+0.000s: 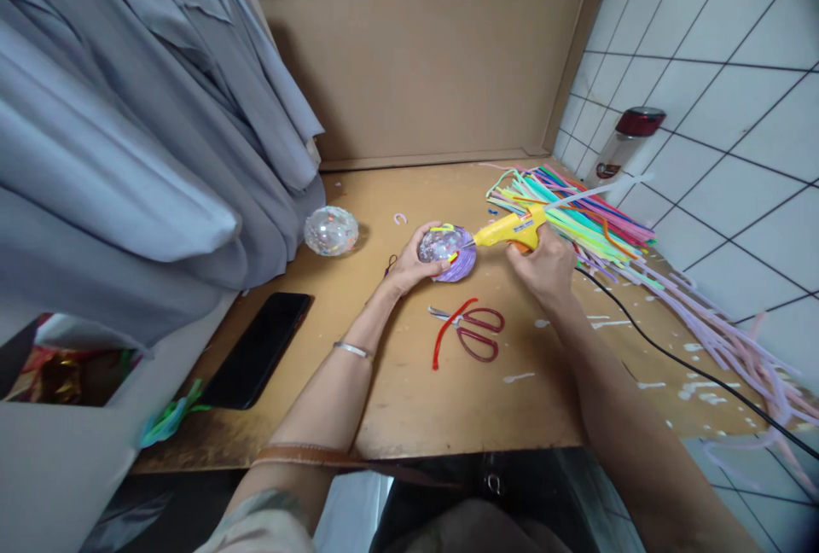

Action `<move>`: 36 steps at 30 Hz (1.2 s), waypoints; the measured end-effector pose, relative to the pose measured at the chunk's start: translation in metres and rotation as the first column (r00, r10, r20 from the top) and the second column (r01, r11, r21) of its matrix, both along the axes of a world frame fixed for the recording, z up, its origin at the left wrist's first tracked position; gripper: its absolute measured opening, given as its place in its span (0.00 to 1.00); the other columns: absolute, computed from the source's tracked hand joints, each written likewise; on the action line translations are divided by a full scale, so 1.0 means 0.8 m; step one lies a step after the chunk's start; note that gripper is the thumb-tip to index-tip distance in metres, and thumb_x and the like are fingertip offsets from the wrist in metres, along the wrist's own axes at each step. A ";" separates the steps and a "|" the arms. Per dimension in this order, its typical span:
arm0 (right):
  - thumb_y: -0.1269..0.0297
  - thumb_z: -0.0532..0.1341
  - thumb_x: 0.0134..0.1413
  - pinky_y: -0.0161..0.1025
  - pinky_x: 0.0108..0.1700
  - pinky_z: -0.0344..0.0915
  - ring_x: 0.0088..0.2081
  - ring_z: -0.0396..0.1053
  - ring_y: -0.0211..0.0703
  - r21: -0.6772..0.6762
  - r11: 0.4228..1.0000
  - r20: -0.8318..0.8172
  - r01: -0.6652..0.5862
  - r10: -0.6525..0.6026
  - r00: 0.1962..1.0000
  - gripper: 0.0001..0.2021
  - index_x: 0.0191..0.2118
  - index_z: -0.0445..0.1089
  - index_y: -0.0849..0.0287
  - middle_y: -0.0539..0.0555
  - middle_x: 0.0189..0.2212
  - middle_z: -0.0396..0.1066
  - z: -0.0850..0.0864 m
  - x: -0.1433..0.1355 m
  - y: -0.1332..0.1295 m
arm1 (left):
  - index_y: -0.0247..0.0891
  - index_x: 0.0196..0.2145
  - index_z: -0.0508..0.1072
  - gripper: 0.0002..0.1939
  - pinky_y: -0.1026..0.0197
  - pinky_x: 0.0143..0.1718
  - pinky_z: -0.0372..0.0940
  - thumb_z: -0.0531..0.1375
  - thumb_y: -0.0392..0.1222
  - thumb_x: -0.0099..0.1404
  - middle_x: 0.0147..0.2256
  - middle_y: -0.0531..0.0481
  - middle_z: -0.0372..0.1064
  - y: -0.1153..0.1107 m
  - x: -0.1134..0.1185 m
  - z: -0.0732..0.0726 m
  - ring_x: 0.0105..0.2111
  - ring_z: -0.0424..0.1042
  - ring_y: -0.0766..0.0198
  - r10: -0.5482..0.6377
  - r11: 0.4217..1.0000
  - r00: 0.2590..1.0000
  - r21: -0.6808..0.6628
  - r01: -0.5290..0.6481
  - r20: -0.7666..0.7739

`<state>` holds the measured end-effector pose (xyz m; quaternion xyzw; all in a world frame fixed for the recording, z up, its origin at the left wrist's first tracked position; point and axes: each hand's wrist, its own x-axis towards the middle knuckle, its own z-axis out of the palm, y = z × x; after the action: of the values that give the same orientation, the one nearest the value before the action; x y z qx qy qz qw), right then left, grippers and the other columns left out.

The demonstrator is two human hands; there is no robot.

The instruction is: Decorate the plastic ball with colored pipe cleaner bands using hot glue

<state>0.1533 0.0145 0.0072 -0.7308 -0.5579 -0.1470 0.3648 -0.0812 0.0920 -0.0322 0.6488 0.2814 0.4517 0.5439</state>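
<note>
My left hand (411, 267) is closed around a clear ball partly covered in purple pipe cleaner (461, 263), with small yellow and red pieces on it. My right hand (548, 263) grips a yellow hot glue gun (508, 230), a white glue stick standing out of its back. The gun's nozzle touches or nearly touches the ball; I cannot tell which. Below the ball lie red-handled scissors (481, 335), with a red pipe cleaner (441, 338) across their blades. A second clear ball (331, 230) rests to the left on the table.
Many coloured pipe cleaners (576, 207) are heaped at the right, near a red-lidded jar (624, 148). A black cord (665, 346) runs along the right side. A phone (259, 351) lies left on the wooden table (397, 399). Grey cloth (159, 109) hangs at the left.
</note>
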 end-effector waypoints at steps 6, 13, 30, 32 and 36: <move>0.55 0.59 0.47 0.48 0.40 0.65 0.39 0.71 0.60 -0.165 0.981 -0.149 0.105 -0.131 0.980 0.20 0.42 0.71 0.64 0.68 0.38 0.75 -0.004 0.012 0.007 | 0.41 0.60 0.63 0.49 0.52 0.59 0.62 0.75 0.53 0.43 0.56 0.43 0.69 -0.003 0.002 0.003 0.55 0.69 0.50 0.023 0.999 1.000 0.023 -0.022 -0.015; 0.52 0.58 0.44 0.45 0.37 0.65 0.34 0.68 0.53 0.003 0.999 -0.211 0.032 -0.031 0.977 0.15 0.34 0.68 0.57 0.59 0.31 0.74 -0.006 0.020 0.014 | 0.39 0.61 0.62 0.50 0.52 0.59 0.62 0.74 0.53 0.43 0.56 0.41 0.69 -0.007 0.006 0.006 0.55 0.69 0.49 0.053 0.998 0.998 0.024 -0.053 -0.025; 0.53 0.56 0.46 0.43 0.35 0.64 0.35 0.71 0.54 0.061 0.997 0.004 -0.040 0.040 0.999 0.18 0.40 0.70 0.58 0.59 0.33 0.76 -0.005 0.001 0.001 | 0.41 0.61 0.63 0.48 0.51 0.63 0.59 0.74 0.48 0.43 0.58 0.42 0.67 -0.008 0.010 0.003 0.58 0.68 0.49 0.029 0.999 0.999 0.013 -0.029 0.014; 0.53 0.56 0.47 0.44 0.36 0.64 0.36 0.72 0.55 0.042 0.998 0.006 -0.051 0.051 0.999 0.17 0.40 0.69 0.58 0.59 0.33 0.76 -0.004 0.000 -0.001 | 0.40 0.61 0.63 0.48 0.51 0.63 0.59 0.74 0.48 0.43 0.58 0.42 0.67 -0.007 0.010 0.003 0.59 0.67 0.49 0.030 0.999 0.999 0.014 -0.031 0.015; 0.53 0.56 0.47 0.44 0.37 0.64 0.36 0.72 0.56 0.024 0.998 0.001 -0.065 0.065 0.998 0.16 0.39 0.69 0.57 0.59 0.32 0.76 -0.002 0.001 -0.002 | 0.41 0.60 0.64 0.48 0.51 0.64 0.58 0.75 0.48 0.43 0.58 0.43 0.67 -0.007 0.010 0.003 0.59 0.67 0.49 0.035 0.999 0.999 0.021 -0.035 0.016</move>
<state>0.1543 0.0129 0.0056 -0.7076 -0.5798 -0.1421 0.3781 -0.0735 0.0864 -0.0301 0.6460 0.2836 0.4690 0.5312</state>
